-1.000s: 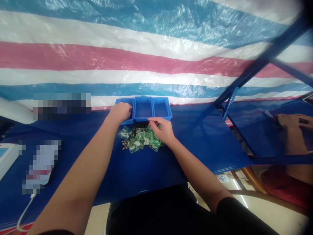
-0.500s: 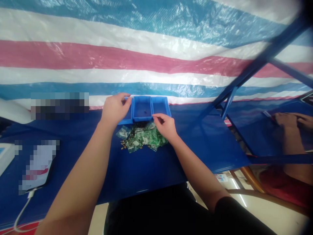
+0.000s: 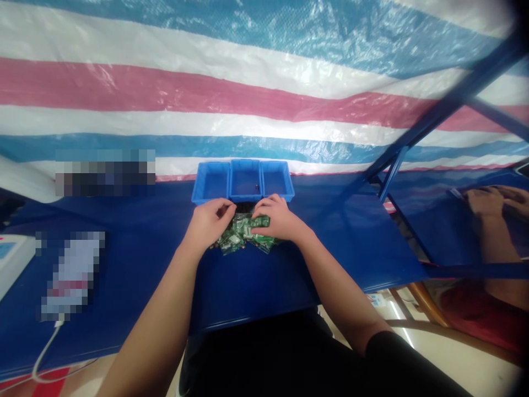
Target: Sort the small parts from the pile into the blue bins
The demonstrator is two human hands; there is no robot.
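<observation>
A heap of small clear bags and green circuit boards point(image 3: 237, 234) lies on the blue table, with dark and brass-coloured small parts among it. At its left edge my left hand point(image 3: 210, 220) has thumb and forefinger pinched together; whatever is between them is too small to make out. From the right, my right hand point(image 3: 281, 218) reaches over the heap, thumb and fingers apart, with green pieces showing between them. Just behind both hands stand three blue bins side by side: a left bin point(image 3: 212, 179), a middle bin point(image 3: 243, 179) with a tiny dark part inside, and a right bin point(image 3: 276, 177).
A phone point(image 3: 74, 270) with a white cable lies at the left. A white device point(image 3: 14, 259) is at the far left edge. Blue metal frame bars point(image 3: 417, 129) rise at the right. Beyond them are another person's hands point(image 3: 491, 198). A striped sheet point(image 3: 248, 94) hangs behind.
My left hand has come down from the left bin to the heap. My right hand has shifted slightly over the heap and its fingers have spread.
</observation>
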